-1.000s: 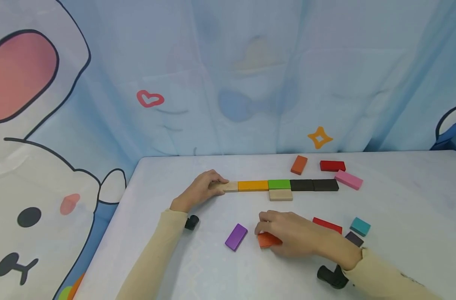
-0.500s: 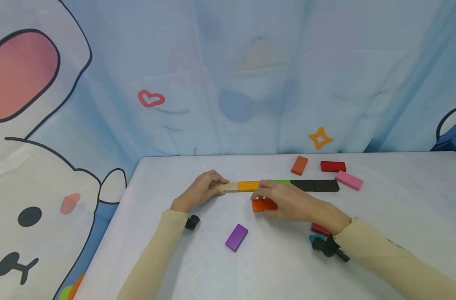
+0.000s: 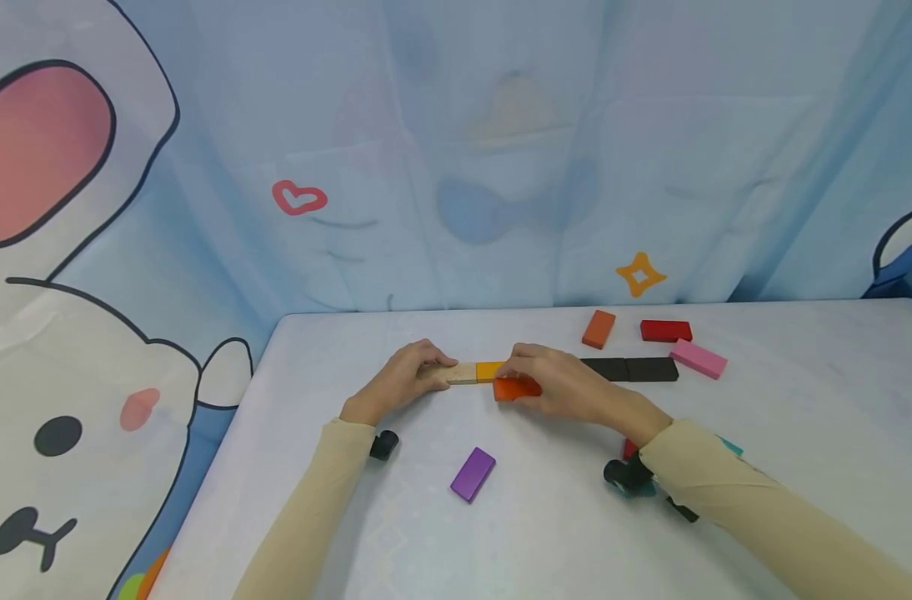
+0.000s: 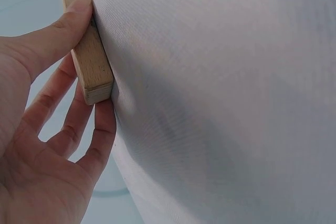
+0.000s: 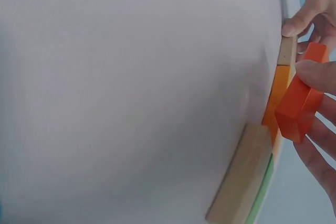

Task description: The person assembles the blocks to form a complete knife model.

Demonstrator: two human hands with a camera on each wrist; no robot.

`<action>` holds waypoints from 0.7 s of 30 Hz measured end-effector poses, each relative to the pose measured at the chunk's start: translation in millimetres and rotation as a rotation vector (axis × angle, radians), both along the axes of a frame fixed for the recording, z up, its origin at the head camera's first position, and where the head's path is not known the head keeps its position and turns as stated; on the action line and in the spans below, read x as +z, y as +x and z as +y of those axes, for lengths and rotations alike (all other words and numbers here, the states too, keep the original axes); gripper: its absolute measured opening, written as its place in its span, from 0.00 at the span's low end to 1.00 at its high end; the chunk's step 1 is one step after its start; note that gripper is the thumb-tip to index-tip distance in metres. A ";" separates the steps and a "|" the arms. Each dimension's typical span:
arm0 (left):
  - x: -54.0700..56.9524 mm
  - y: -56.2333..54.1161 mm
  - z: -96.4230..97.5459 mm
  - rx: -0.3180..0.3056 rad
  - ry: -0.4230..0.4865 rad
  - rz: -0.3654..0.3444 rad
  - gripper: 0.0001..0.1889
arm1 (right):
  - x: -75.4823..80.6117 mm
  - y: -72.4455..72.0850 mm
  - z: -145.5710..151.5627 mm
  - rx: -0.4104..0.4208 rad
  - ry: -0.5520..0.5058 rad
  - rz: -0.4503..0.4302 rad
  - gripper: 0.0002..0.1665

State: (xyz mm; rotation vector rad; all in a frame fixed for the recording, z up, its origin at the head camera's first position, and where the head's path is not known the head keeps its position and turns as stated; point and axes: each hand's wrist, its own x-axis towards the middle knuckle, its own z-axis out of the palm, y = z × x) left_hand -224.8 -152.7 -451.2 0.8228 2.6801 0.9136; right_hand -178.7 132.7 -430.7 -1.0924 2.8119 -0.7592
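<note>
A line of flat domino-like blocks lies across the white table. My left hand (image 3: 399, 379) pinches the plain wooden block (image 4: 94, 66) at its left end, thumb on one side and fingers on the other. Adjoining it is a yellow-orange block (image 5: 275, 95), then a green block (image 5: 261, 190) and two black blocks (image 3: 651, 369). Another plain wooden block (image 5: 239, 174) lies along the green one's near side. My right hand (image 3: 568, 387) holds an orange-red block (image 5: 302, 100) between thumb and fingers, close over the yellow-orange block; in the head view this hand hides the green block.
Behind the line lie an orange block (image 3: 598, 330), a red block (image 3: 666, 331) and a pink block (image 3: 699, 358). A purple block (image 3: 473, 475) sits nearer, between the arms. My right sleeve (image 3: 696, 467) partly covers a teal block (image 3: 731, 446) and another red block (image 3: 628, 450).
My right hand has carried the orange-red block away from the near part of the table, up and slightly left to the line. My left hand stays in place on the wooden block.
</note>
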 end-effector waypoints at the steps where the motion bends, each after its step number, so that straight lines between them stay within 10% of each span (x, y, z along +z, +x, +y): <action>1: 0.1 -0.2 0.1 0.001 0.001 -0.003 0.17 | -0.9 -0.7 -0.9 -0.001 0.003 -0.006 0.22; 21: -0.7 -1.2 0.5 0.001 0.007 -0.007 0.17 | -11.5 -2.3 -6.4 -0.074 0.060 -0.032 0.22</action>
